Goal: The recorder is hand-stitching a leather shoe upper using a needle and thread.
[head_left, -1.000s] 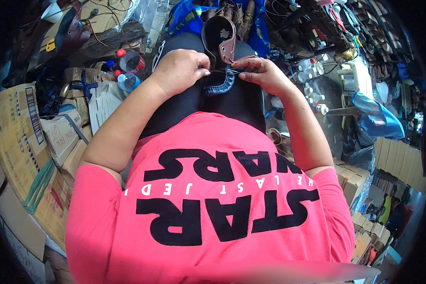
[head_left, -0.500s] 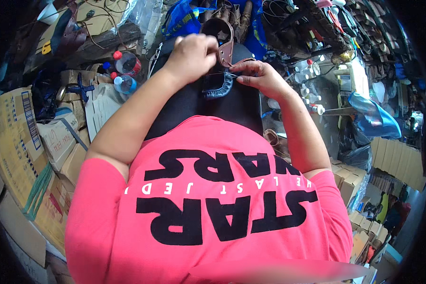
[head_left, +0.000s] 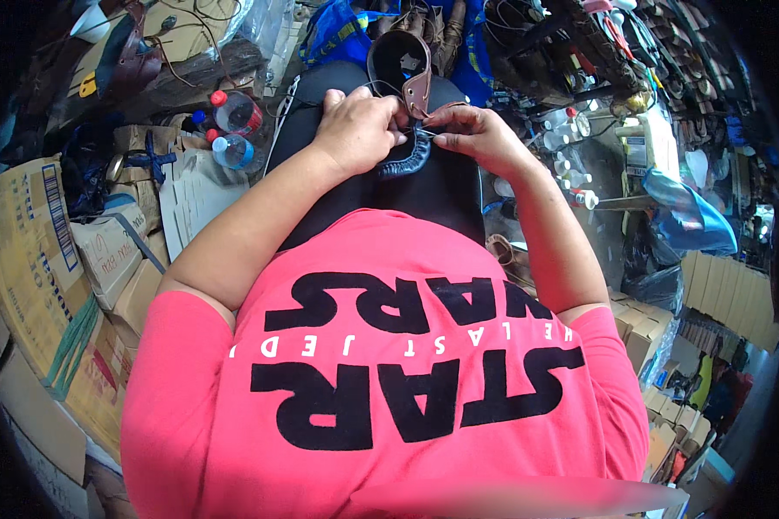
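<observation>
A brown leather shoe upper (head_left: 417,91) stands over my lap, with lacing holes along its edge and a dark, gathered, shiny part (head_left: 407,163) curving below it. My left hand (head_left: 359,130) is closed at the left side of the upper, thumb and fingers pinched near the seam; what lies between them is hidden. On the other side, my right hand (head_left: 480,137) pinches a thin, pale needle (head_left: 426,132) pointing at the seam. Its upper fingers lie against the brown leather flap.
Capped plastic bottles (head_left: 234,151) stand to the left, near cardboard boxes (head_left: 39,285). Several clear bottles (head_left: 571,173) are at the right beside a blue plastic bag (head_left: 688,212). Blue bags (head_left: 331,39) with brown shapes between them lie ahead.
My left hand has come down and closer to the seam, its fingers now near those of my right hand. The right hand has stayed almost in place.
</observation>
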The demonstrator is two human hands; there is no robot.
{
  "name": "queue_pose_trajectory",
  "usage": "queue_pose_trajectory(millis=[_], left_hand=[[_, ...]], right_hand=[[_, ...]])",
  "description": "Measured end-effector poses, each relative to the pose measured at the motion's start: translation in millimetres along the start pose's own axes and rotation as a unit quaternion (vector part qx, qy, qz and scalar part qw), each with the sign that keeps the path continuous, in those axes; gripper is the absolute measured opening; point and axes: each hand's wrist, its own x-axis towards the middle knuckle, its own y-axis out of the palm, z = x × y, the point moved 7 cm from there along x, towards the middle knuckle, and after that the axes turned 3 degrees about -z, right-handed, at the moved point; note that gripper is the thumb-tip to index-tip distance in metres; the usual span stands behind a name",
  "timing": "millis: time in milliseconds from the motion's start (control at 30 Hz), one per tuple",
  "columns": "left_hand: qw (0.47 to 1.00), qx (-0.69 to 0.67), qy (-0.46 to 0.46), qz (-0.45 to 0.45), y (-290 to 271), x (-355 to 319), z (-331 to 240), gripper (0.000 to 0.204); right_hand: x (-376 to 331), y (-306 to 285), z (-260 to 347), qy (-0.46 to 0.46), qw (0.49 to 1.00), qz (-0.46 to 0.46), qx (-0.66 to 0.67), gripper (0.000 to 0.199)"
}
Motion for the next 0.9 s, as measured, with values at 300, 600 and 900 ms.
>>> queue_pose_trajectory(millis=[300,600,900], left_hand=[[0.998,0.002,0.005,0.060,8,9,-11,0.024],[0.993,0.038,0.096,0.056,-1,2,-18,0.010],[0.992,0.068,0.095,0.038,-6,-13,-13,0.009]], right_hand=[[5,2,9,0.020,0.996,-0.007,-0.086,0.012],[3,8,17,-0.026,0.980,-0.008,-0.197,0.015],[-13,-9,-4,-0.059,0.997,-0.044,0.006,0.015]])
